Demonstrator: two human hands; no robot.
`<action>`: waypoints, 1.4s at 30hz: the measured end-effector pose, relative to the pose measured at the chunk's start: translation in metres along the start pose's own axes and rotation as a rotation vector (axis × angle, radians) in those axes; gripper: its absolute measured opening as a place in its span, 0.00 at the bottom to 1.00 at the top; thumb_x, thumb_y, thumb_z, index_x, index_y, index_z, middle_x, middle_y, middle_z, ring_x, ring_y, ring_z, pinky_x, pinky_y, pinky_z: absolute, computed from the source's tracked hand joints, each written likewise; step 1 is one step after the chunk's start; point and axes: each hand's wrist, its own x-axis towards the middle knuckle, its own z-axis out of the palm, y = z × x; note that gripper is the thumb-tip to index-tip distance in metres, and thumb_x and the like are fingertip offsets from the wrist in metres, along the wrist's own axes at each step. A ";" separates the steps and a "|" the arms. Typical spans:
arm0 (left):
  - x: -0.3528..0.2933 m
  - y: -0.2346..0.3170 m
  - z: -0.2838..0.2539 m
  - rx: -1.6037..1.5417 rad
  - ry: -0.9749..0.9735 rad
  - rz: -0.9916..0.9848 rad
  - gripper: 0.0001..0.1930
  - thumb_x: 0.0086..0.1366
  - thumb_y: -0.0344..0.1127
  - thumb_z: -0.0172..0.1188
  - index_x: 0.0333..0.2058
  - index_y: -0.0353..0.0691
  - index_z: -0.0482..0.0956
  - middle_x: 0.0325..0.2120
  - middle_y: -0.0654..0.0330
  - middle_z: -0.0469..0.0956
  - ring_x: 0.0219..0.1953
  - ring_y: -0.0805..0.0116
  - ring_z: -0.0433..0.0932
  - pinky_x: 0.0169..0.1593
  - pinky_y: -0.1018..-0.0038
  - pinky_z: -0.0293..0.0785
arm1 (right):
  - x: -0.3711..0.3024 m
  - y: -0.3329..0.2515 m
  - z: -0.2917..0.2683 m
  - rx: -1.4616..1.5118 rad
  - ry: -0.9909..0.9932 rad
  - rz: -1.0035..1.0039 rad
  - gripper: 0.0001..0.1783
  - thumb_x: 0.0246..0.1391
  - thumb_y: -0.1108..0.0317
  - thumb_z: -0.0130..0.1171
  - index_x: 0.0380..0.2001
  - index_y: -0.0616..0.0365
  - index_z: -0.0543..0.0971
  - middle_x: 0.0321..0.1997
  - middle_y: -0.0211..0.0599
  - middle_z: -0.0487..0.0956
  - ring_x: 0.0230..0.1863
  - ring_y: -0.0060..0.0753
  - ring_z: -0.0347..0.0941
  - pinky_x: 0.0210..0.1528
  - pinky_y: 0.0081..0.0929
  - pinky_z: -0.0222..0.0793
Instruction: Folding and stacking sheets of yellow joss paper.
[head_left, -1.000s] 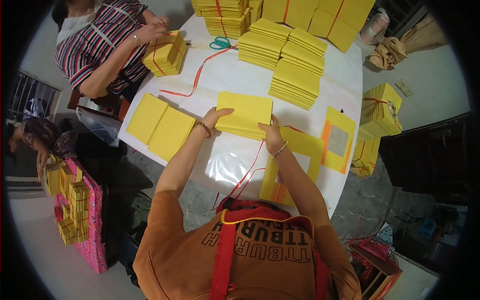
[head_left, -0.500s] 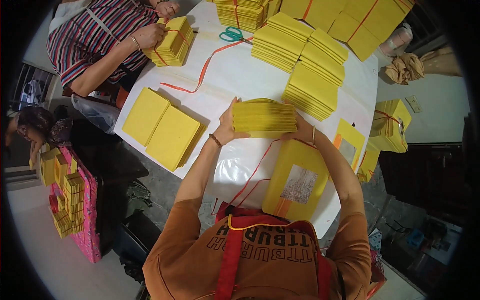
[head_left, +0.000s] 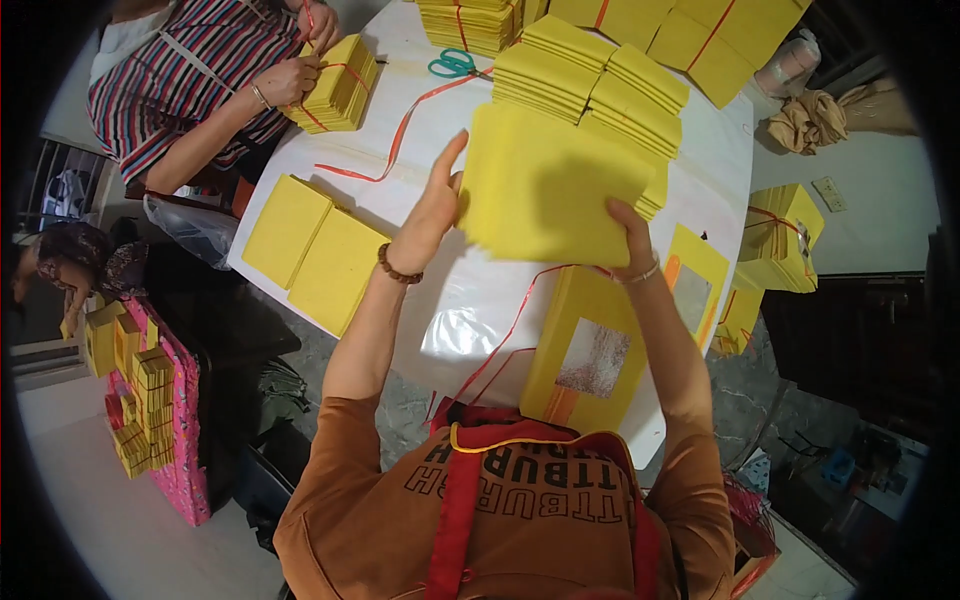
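Observation:
A thick stack of yellow paper sheets [head_left: 550,185] is held above the white table, its broad face turned up. My right hand [head_left: 632,240] grips its near right corner, thumb on top and the other fingers hidden underneath. At the left edge of the stack is my left hand [head_left: 432,215], fingers stretched out beside the paper. Below my right forearm lies a yellow packet [head_left: 590,345] with a grey printed panel. A thin red string [head_left: 497,358] runs on the table beside it.
Several yellow paper stacks [head_left: 545,70] stand at the far side, near teal scissors [head_left: 453,64] and a red ribbon [head_left: 400,135]. Two yellow piles [head_left: 340,265] lie left. Another person's hand [head_left: 288,82] works on a tied bundle [head_left: 340,85]. More bundles [head_left: 155,385] stand on a pink cloth.
The stack has tipped from showing its layered edge to showing its flat face. My left hand has shifted left and loosened from its side, while my right hand has moved to the near corner.

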 end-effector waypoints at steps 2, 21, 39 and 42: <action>0.001 0.025 0.012 -0.287 -0.046 -0.024 0.40 0.63 0.54 0.50 0.63 0.37 0.43 0.52 0.53 0.67 0.44 0.70 0.71 0.50 0.73 0.66 | -0.015 0.031 -0.004 0.637 0.040 -0.130 0.25 0.55 0.55 0.50 0.54 0.55 0.66 0.47 0.38 0.75 0.50 0.39 0.71 0.51 0.40 0.69; -0.060 0.094 0.109 0.474 0.249 0.352 0.16 0.55 0.26 0.56 0.44 0.36 0.72 0.39 0.59 0.72 0.32 0.73 0.72 0.35 0.78 0.71 | -0.099 0.084 0.082 1.025 -0.268 -0.251 0.26 0.60 0.49 0.37 0.56 0.49 0.66 0.59 0.34 0.68 0.59 0.36 0.65 0.61 0.38 0.60; -0.075 0.085 0.116 0.548 0.371 0.279 0.15 0.55 0.36 0.60 0.37 0.34 0.71 0.30 0.60 0.74 0.26 0.74 0.70 0.28 0.78 0.67 | -0.115 0.094 0.087 1.082 -0.046 -0.117 0.27 0.59 0.48 0.36 0.56 0.48 0.66 0.59 0.34 0.68 0.60 0.36 0.63 0.62 0.44 0.57; -0.076 0.087 0.118 0.589 0.381 0.257 0.16 0.55 0.38 0.61 0.37 0.34 0.70 0.29 0.60 0.74 0.25 0.74 0.69 0.27 0.78 0.66 | -0.117 0.095 0.090 1.047 -0.025 -0.130 0.26 0.59 0.48 0.37 0.56 0.48 0.66 0.59 0.35 0.68 0.60 0.36 0.63 0.62 0.44 0.57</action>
